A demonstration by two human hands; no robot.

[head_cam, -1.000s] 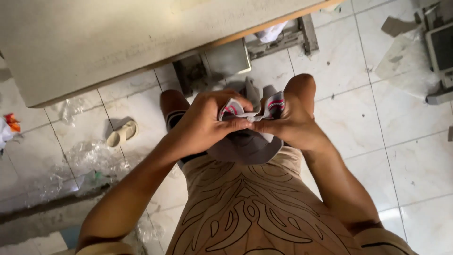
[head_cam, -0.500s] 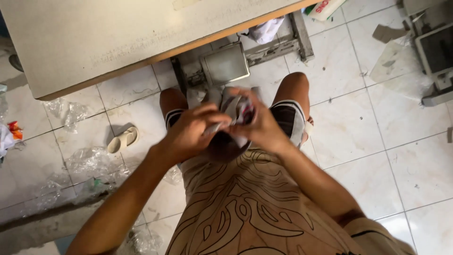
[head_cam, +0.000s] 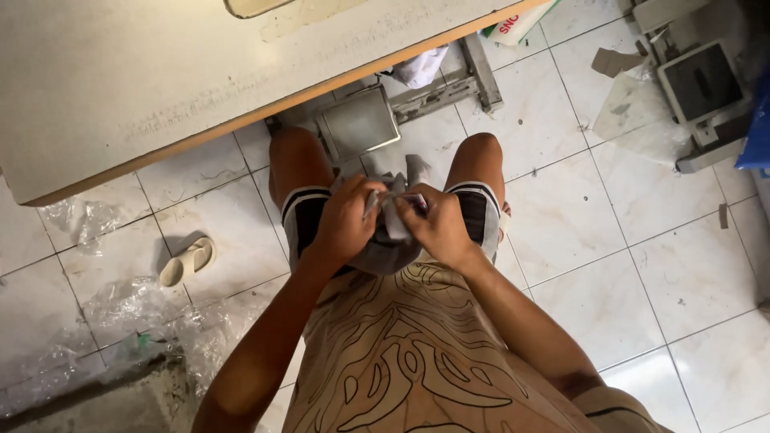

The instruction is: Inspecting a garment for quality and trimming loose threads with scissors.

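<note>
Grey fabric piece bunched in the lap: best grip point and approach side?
Probably the upper edge of the grey fabric piece, pinched from above. It lies bunched between the thighs, its folded top edge raised toward the camera, its lower bulk resting on the lap. The left hand and right hand grip that edge from either side, fingers curled over it.

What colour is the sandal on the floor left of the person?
Cream sandal, best seen in the head view.

Sewing workshop: worktable, foot treadle, tiled floor.
</note>
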